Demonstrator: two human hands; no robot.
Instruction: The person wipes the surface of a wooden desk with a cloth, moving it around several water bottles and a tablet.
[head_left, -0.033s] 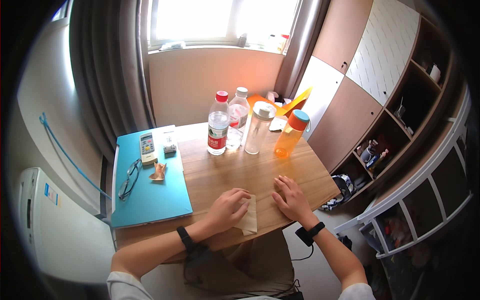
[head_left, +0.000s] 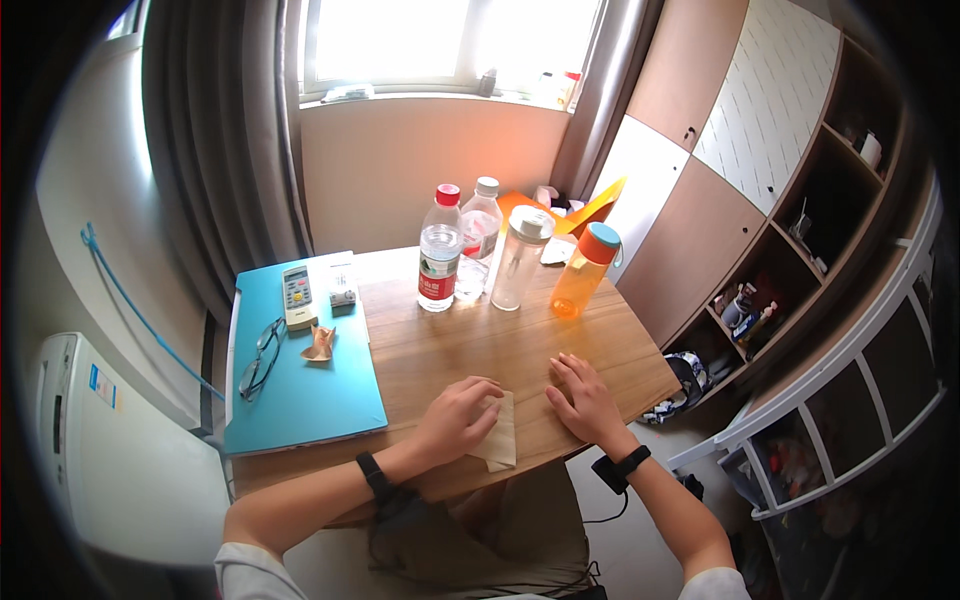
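Beige cloth (head_left: 504, 440) lies flat at the near edge of the desk (head_left: 450, 345), about mid-span, left part covered by the left hand (head_left: 462, 418). Going left to right: white boxy appliance (head_left: 140, 450) beside the desk, grey curtain (head_left: 220, 120) behind. Blue folder (head_left: 330, 400) lies on the left end of the desk. On the folder: glasses (head_left: 262, 362) at its left side, remote control (head_left: 298, 298) just beyond them with keys up, crumpled brown wrapper (head_left: 319, 344) near the remote's lower end, small white pack (head_left: 343, 292) at upper right. Left hand is palm down, fingers bent and close together over the cloth; can't tell if it pinches it. Black band (head_left: 374, 480) on that wrist. Far side of the desk, all upright: red-capped bottle (head_left: 437, 275) with a red label, part full; white-capped bottle (head_left: 482, 225) close behind it to the right; clear tumbler (head_left: 516, 262) with a white lid; orange bottle (head_left: 580, 280) with a teal top. Right hand (head_left: 583, 402) rests on bare wood right of the cloth and well apart from it, fingers extended, thumb away from them, nothing held. Wood-and-white cabinet (head_left: 700, 210) stands at far right.
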